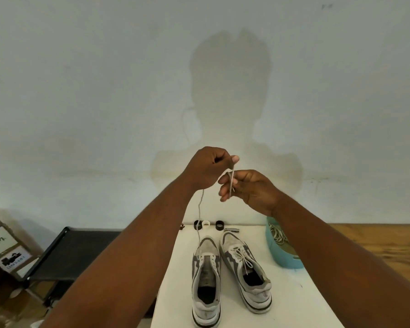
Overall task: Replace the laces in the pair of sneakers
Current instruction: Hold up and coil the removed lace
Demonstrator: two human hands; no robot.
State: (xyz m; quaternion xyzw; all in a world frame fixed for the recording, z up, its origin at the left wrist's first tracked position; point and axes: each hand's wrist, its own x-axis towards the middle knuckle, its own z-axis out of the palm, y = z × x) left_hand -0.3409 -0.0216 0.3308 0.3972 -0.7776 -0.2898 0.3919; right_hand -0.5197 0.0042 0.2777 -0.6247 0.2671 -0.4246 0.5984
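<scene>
Lace [200, 210] — pale grey, thin, pinched by left hand [208, 168] and right hand [246, 190] (both raised) — dangling to sneaker [206, 280].

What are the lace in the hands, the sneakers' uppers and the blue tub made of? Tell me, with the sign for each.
Lace: seems woven textile cord, matte pale grey; it hangs limp and kinks.
Left sneaker and right sneaker: uppers look like matte fabric or mesh with grey overlays, perhaps suede or synthetic; soles look like rubber or foam.
Tub: likely moulded plastic, with a smooth, even turquoise wall.
</scene>
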